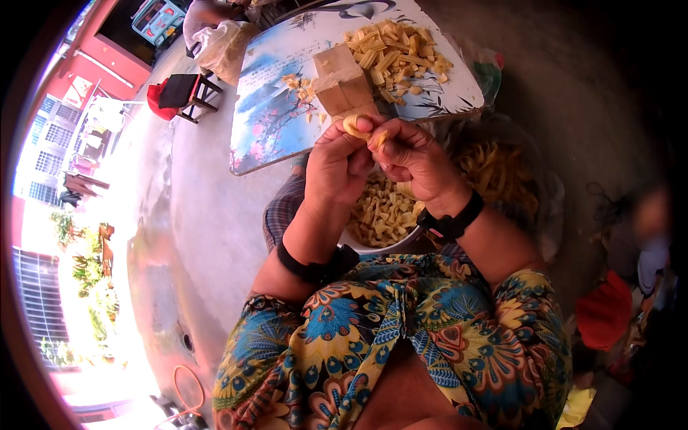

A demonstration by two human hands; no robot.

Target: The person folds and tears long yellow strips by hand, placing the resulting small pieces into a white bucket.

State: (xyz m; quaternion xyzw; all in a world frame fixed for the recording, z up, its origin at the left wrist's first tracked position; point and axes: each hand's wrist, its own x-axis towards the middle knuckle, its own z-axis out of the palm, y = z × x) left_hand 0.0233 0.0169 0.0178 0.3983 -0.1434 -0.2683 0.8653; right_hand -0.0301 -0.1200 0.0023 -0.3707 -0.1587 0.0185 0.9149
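Note:
My left hand (338,161) and my right hand (411,156) meet above the table's near edge, both pinching one pale yellow folded strip (356,127). A loop of it stands up at the left fingertips, and a short end shows at the right ones. Under my hands, a white bowl (371,249) between my legs holds many small folded yellow pieces (379,215). Just beyond my fingers, a wooden block (346,91) lies on the painted tabletop (269,118). Flat yellow strips (392,54) are heaped behind it to the right, with small scraps (298,86) to its left.
A clear plastic bag (500,166) with more yellow strips is right of the bowl. A stool (188,94) with dark and red cloth stands beyond the table at left, near a person (207,19) beside a pale sack (223,48). Red cloth (604,312) lies at right.

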